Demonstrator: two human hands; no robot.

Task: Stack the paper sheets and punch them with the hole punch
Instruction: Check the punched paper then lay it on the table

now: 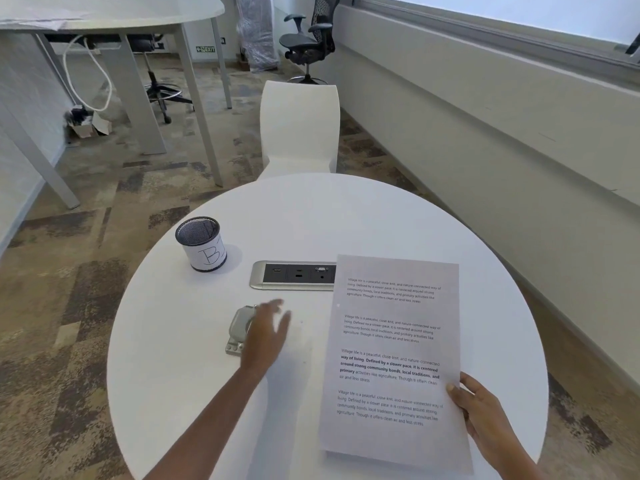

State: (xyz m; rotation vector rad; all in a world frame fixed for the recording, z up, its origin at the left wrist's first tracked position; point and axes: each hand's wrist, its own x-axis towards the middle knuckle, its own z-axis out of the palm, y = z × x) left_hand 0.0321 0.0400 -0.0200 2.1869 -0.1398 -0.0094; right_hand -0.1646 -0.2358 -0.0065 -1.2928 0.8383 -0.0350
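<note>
Left hand (265,336): fingers (277,306) straight and spread apart, blurred, holding nothing. It sits left of centre in the frame, over the right part of the hole punch (238,328); whether it touches the punch cannot be told.

Right hand (479,408): lower right of the frame. It pinches the paper sheets (391,358) at their right edge, thumb on top of the printed face and fingers curled at the edge.

Paper sheets: printed with four blocks of text, lower right of centre. The near edge is lifted clear of the tabletop (346,209), and the far left corner overlaps the socket panel (294,275).

Hole punch: grey metal, flat on the tabletop, left of the sheets and apart from them.

Socket panel: silver-framed, set into the tabletop centre.

Mesh cup (201,244): black, upright, with a white label marked "B", on the left of the tabletop.

Tabletop: round, white.

White chair (299,129): just beyond the far rim.

Black office chair (308,39): top centre, well apart.
</note>
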